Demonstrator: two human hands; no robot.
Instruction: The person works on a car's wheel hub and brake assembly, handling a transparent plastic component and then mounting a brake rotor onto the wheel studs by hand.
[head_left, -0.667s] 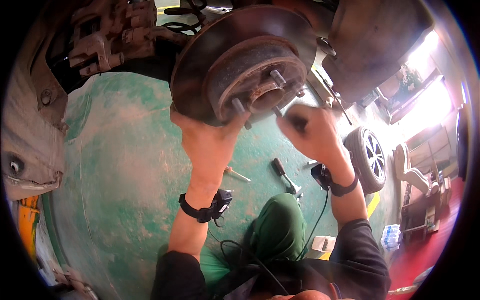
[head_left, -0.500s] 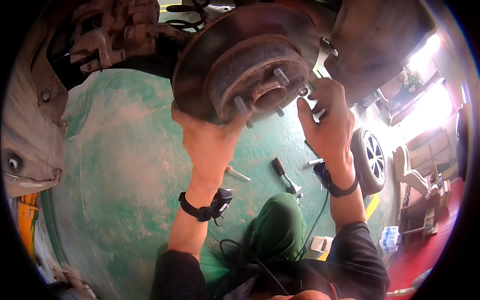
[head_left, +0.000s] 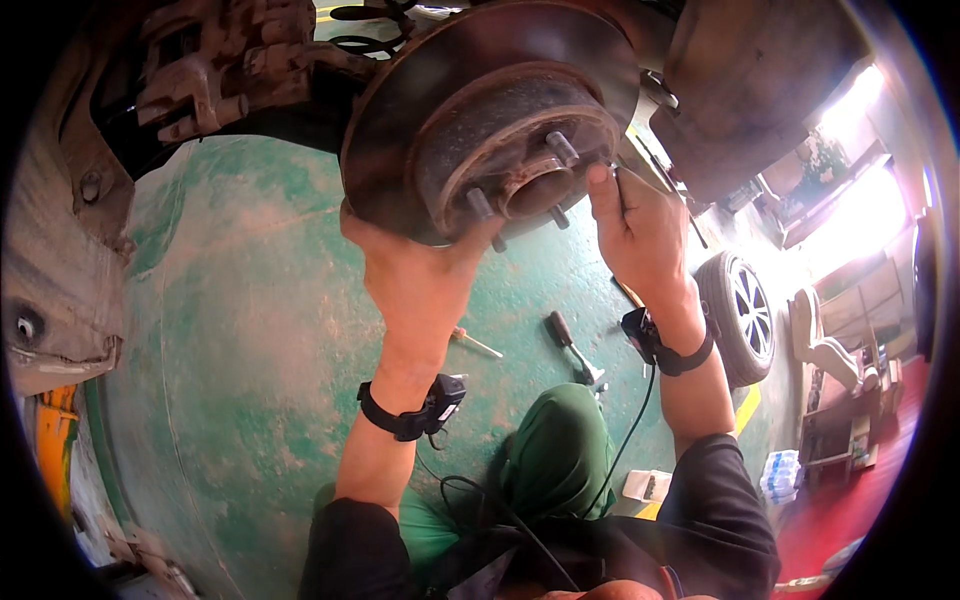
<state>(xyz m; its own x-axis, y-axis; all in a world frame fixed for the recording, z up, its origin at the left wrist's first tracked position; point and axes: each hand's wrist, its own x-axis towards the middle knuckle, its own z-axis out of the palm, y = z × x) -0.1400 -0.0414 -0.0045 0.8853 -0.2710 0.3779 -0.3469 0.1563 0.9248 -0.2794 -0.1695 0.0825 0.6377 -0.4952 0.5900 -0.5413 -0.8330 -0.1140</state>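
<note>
A rusty brake disc with a raised centre hub and several wheel studs hangs in front of me at the top. My left hand grips its lower left edge, with the thumb on the front face beside a wheel stud. At the hub's right side is my right hand, closed, thumb tip against the curled fingers near the hub rim. Whatever those fingers pinch there is mostly hidden. Another stud stands bare near the hub's top right.
A brake caliper is at the upper left. On the green floor lie a screwdriver and a dark-handled ratchet. A wheel stands at the right. Cables run from my wrist straps.
My right hand's fingers have closed, and its thumb has moved up to the hub's right rim, covering the stud there. My left hand keeps its grip on the disc.
</note>
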